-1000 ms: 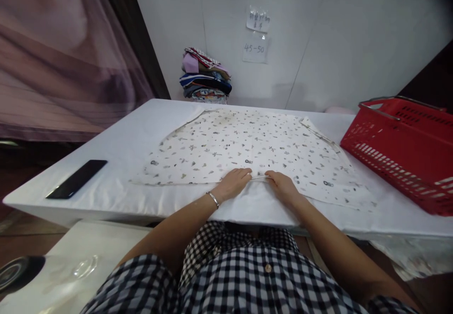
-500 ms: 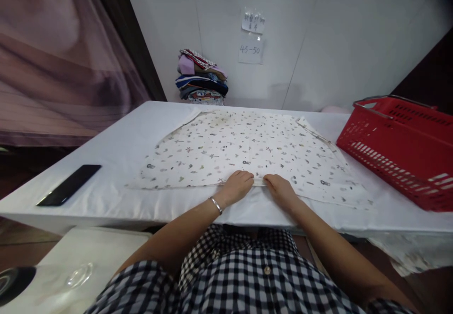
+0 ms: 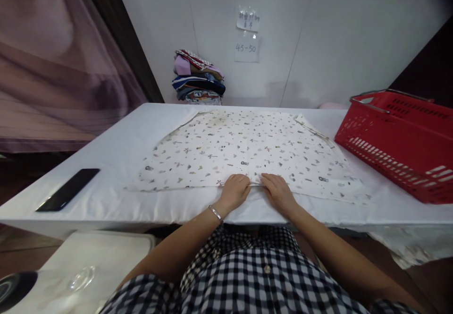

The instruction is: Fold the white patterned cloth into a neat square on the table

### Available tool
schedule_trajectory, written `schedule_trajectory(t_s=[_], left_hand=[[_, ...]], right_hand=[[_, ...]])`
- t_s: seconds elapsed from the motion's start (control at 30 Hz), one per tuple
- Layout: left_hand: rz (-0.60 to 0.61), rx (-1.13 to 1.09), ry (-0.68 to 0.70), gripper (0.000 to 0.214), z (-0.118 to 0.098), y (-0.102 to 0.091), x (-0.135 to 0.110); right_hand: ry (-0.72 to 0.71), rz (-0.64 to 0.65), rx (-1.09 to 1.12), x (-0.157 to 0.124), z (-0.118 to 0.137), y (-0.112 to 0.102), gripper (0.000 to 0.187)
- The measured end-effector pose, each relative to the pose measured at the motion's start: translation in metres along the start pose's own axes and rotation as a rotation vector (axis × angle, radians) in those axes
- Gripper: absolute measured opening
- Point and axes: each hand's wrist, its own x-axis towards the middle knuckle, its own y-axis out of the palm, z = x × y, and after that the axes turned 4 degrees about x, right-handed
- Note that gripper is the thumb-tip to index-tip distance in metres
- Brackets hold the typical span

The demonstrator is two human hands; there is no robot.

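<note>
A white cloth with small printed figures (image 3: 247, 151) lies spread flat on a white-covered table (image 3: 120, 148). Both of my hands rest side by side at the middle of its near hem. My left hand (image 3: 234, 190), with a silver bracelet at the wrist, has its fingers curled and pinching the hem. My right hand (image 3: 279, 190) sits just to the right, fingers bent down on the same edge. The fingertips of the two hands almost touch.
A red plastic basket (image 3: 396, 137) stands at the table's right end. A black phone (image 3: 68, 189) lies near the left front corner. A stack of folded clothes (image 3: 198, 78) sits at the back against the wall, under two paper notes (image 3: 247, 35). A curtain hangs at left.
The view has shifted a little; my hands have stayed together on the near hem, and the cloth lies as before.
</note>
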Motion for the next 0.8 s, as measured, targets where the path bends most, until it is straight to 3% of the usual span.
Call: schedule_trajectory(t_s=[0.3,0.43,0.57,0.8], left_hand=[[0.027,0.009,-0.081,0.012,-0.004,-0.003,0.003],[0.067,0.116,0.020,0.014,-0.002,0.002,-0.001],[0.128,0.187,0.163,0.013,0.002,0.010,-0.005],[0.105,0.162,0.138,0.012,0.000,0.010,-0.007]], right_hand=[[0.008,-0.026,-0.023,0.002,-0.005,0.004,0.028],[-0.026,-0.027,-0.029,-0.003,-0.010,0.004,0.031],[-0.076,0.053,-0.046,-0.010,-0.018,0.006,0.032],[-0.128,0.045,-0.046,-0.005,-0.010,0.016,0.027]])
